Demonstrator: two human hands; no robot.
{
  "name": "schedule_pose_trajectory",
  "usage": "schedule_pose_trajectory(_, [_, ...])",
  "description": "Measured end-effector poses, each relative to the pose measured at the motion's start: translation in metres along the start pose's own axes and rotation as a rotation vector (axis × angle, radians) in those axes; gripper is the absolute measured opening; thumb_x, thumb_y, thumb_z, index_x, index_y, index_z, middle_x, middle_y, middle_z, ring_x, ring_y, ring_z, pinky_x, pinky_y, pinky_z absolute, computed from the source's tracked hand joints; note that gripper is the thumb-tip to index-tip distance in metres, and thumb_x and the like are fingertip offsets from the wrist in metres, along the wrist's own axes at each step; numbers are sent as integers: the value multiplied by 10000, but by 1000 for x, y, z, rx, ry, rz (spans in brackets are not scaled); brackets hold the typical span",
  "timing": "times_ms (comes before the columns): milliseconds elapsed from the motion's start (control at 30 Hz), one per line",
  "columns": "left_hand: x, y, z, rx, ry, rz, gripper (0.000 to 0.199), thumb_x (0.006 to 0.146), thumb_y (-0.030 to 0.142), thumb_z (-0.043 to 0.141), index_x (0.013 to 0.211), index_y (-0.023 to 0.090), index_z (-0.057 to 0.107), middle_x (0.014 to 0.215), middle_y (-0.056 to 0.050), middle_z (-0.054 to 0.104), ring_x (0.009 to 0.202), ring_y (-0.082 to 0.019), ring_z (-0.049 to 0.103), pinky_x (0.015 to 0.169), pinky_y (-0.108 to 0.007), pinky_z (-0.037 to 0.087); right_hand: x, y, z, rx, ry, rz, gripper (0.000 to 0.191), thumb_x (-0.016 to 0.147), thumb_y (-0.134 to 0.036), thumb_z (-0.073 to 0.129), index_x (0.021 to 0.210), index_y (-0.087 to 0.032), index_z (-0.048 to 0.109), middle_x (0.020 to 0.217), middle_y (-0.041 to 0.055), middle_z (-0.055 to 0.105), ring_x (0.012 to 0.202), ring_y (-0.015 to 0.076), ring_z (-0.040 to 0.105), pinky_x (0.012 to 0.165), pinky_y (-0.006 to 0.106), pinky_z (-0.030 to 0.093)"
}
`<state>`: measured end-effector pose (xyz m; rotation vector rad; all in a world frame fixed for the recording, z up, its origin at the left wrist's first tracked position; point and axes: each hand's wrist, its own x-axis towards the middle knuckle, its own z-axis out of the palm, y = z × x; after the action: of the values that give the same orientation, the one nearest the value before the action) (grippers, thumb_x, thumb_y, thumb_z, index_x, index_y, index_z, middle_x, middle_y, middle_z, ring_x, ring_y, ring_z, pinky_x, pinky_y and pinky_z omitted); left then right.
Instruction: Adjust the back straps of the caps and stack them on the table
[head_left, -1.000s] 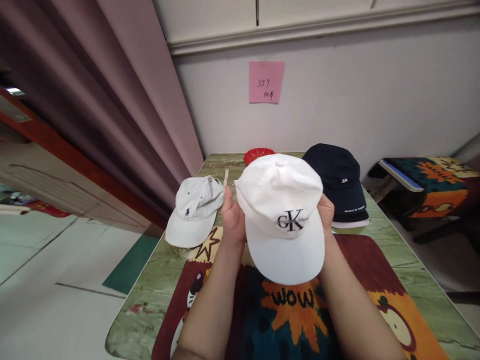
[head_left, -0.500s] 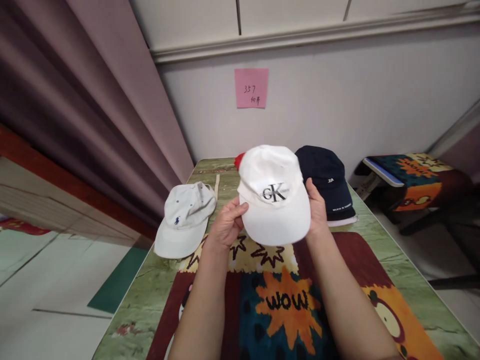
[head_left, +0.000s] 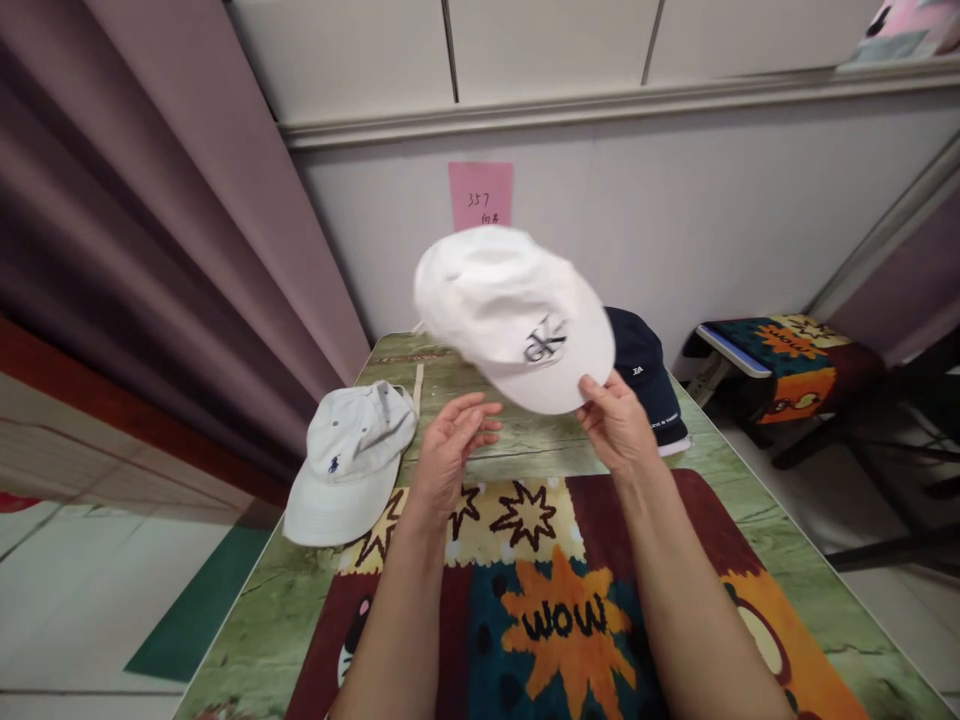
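A white baseball cap (head_left: 499, 295) with a black monogram on its front is held up above the table, tilted with its brim toward the lower right. My right hand (head_left: 616, 415) pinches the brim's edge between thumb and fingers. Just below and left of the cap, my left hand (head_left: 456, 445) is apart from it, fingers spread and holding nothing. A pale grey baseball cap (head_left: 352, 455) with a small dark blue emblem lies left of my left hand. Behind my right hand, a navy cap (head_left: 643, 365) is partly hidden.
A green wood-patterned table (head_left: 750, 515) carries a colourful mat (head_left: 525, 600) reading "WOW" under my forearms. A pink paper note (head_left: 480, 190) is on the wall behind. A purple curtain (head_left: 187, 180) hangs at left; a covered stool (head_left: 787, 350) stands at right.
My left hand has let go of the white cap. The cap, now only in my right hand, has risen and turned, its crown swinging left. The red item behind it no longer shows.
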<state>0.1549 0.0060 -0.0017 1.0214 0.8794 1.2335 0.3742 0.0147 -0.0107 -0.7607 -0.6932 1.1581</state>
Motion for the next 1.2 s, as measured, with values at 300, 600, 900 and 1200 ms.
schedule_pose_trajectory(300, [2,-2,-6,41,54,-94,424,730,450,836,989,148,692,926,-83,780,721,-136,691,709,-267,551,42,-4,-105,-9,661,-178,305,712,-186,746,1002,-229,660,1084,6,761,1011,174,730,877,337,627])
schedule_pose_trajectory(600, [1,-2,-5,110,77,-85,459,717,499,832,975,147,688,891,-74,776,710,-132,676,702,-258,537,49,12,-125,-159,857,-133,274,690,-185,697,954,-185,622,949,5,693,816,165,684,680,345,641])
schedule_pose_trajectory(900, [1,-4,-5,129,80,-74,452,718,501,820,970,149,691,886,-77,770,714,-139,671,708,-270,532,53,9,-125,-181,789,-277,164,731,-218,624,887,-172,605,841,-7,660,763,138,660,690,290,615])
schedule_pose_trajectory(1200, [2,-2,-6,123,101,-74,465,698,501,829,958,139,694,870,-79,768,701,-133,667,681,-259,526,52,17,-148,-595,1035,-227,440,646,-242,694,1067,-162,593,1149,94,592,1135,288,601,1032,488,504])
